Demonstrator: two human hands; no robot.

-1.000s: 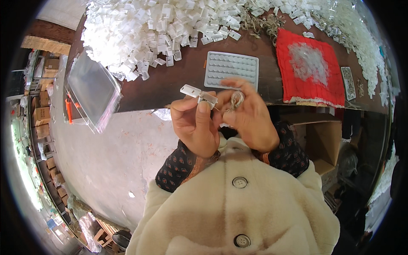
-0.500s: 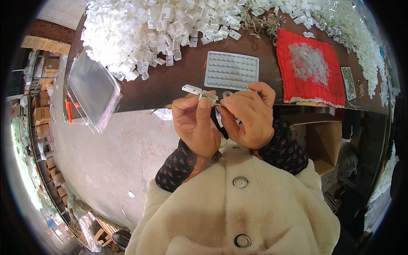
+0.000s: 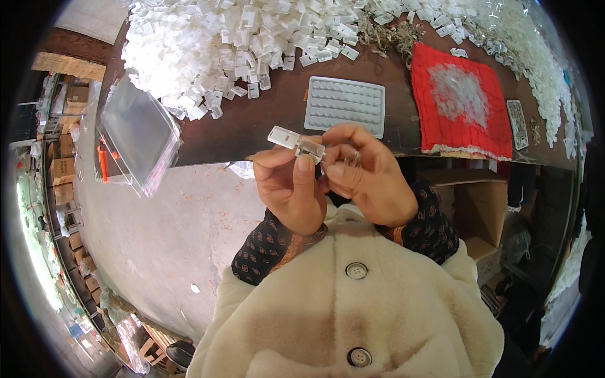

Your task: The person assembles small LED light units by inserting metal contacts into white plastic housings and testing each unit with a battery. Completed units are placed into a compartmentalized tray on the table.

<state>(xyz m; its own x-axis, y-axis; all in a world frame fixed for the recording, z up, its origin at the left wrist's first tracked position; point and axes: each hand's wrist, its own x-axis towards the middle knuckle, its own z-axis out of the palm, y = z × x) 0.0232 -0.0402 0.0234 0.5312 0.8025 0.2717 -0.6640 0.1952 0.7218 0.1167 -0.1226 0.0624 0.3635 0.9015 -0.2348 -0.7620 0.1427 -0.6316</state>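
Between thumb and fingers, my left hand [image 3: 293,192] pinches a small plastic case [image 3: 283,137]. One end of it is a flat white panel with a slot, and the other end is a clear, box-like part. Close against that clear end, my right hand [image 3: 372,179] has its fingers curled together. A small clear piece [image 3: 357,159] shows among the right fingers; its exact shape cannot be made out. Both hands are raised in front of the table's near edge. Just beyond them lies a pale tray [image 3: 345,106] with rows of round hollows.
A large heap of white plastic pieces [image 3: 208,50] covers the table's far left. To the right, a red cloth [image 3: 463,101] carries small clear bits, beside a narrow tray [image 3: 517,124]. Clear plastic sheets [image 3: 135,126] overhang the left edge. A cardboard box [image 3: 482,214] stands below.
The case in my left hand has tilted, showing more of its white face. My right fingers have curled in, and the clear piece has shifted right and lower among them.
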